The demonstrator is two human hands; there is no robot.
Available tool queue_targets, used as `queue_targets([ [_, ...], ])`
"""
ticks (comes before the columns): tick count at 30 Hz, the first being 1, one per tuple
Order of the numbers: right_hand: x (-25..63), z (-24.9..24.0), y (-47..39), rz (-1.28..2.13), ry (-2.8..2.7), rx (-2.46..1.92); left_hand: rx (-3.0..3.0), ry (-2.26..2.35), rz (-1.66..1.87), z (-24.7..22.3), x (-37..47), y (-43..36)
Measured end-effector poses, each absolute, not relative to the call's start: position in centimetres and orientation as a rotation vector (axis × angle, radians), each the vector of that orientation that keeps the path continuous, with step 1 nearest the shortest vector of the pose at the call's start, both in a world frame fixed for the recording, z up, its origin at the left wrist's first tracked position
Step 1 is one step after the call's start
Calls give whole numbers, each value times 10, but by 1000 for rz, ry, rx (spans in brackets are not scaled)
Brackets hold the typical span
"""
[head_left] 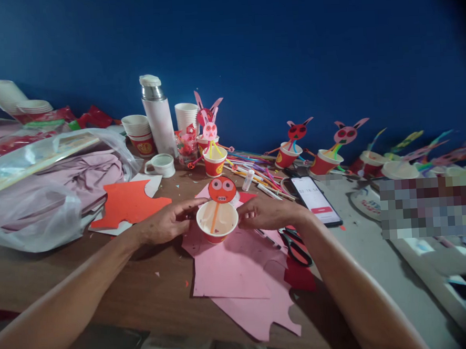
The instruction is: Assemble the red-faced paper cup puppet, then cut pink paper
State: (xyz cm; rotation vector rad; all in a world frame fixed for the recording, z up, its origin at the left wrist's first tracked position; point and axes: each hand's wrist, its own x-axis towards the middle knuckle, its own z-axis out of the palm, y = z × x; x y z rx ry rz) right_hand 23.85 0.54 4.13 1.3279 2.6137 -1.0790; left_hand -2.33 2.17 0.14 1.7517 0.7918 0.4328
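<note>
Between my hands a red-and-white paper cup (pixel 218 237) tips its mouth toward me, over sheets of pink paper. An orange strip (pixel 215 217) rises inside it to a round orange-red paper face (pixel 222 190) with two eyes and a small mouth. My left hand (pixel 172 220) holds the cup's left side, its index finger reaching behind the rim. Curled fingers of my right hand (pixel 265 212) grip the right side; their tips are partly hidden. Under and in front of the cup lies the cut pink paper (pixel 231 272). Black-handled scissors (pixel 296 247) rest beside my right wrist.
Orange paper (pixel 130 202) and a plastic bag (pixel 57 217) lie left. Behind stand a mug (pixel 160 166), a flask (pixel 158 121), stacked cups (pixel 139 135) and several finished cup figures (pixel 215 162). Coloured sticks (pixel 256 168), a small bottle (pixel 248 180) and a phone (pixel 317 201) sit right.
</note>
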Motion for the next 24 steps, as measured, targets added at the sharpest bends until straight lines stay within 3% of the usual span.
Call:
queue_targets([
  [24, 235, 29, 9, -946, 2743, 1516, 1757, 891, 604, -6, -24, 24],
])
